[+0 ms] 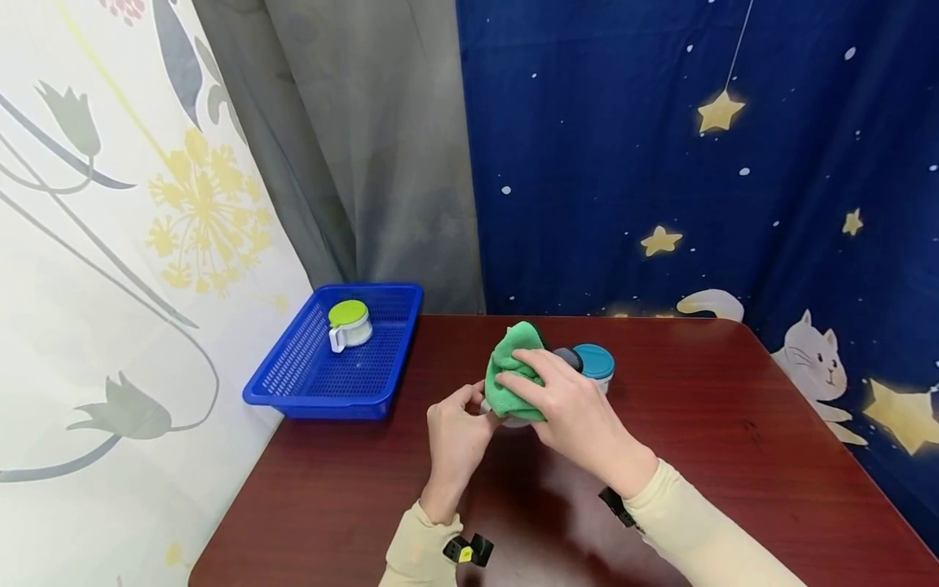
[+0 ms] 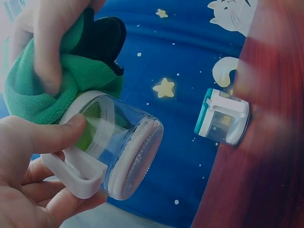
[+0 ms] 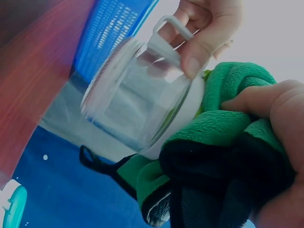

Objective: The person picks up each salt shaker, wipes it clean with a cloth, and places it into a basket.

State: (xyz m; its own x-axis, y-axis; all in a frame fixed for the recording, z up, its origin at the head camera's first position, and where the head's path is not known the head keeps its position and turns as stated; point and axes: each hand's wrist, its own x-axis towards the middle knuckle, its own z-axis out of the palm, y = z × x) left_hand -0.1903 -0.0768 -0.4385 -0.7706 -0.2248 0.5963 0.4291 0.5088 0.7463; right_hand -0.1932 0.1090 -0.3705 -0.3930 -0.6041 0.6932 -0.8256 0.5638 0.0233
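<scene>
My left hand [image 1: 458, 436] holds a clear glass jar [image 2: 137, 147] by its white collar and handle [image 2: 78, 175], thumb on the collar. The jar is tilted above the table, its base facing away from that hand; a bit of lime green lid shows through the glass. A green cloth [image 1: 506, 395] with a dark reverse side [image 3: 209, 166] is bunched over the lidded end. My right hand [image 1: 579, 408] grips this cloth and presses it against the jar. Most of the lid is hidden beneath it.
On the table [image 1: 697, 489], just beyond my right hand, stands a similar jar with a teal lid [image 1: 596, 361]. At the back left, a blue plastic basket [image 1: 315, 405] contains a lime-lidded jar [image 1: 352, 326] with a white handle. Curtains [image 1: 587, 163] hang behind the table.
</scene>
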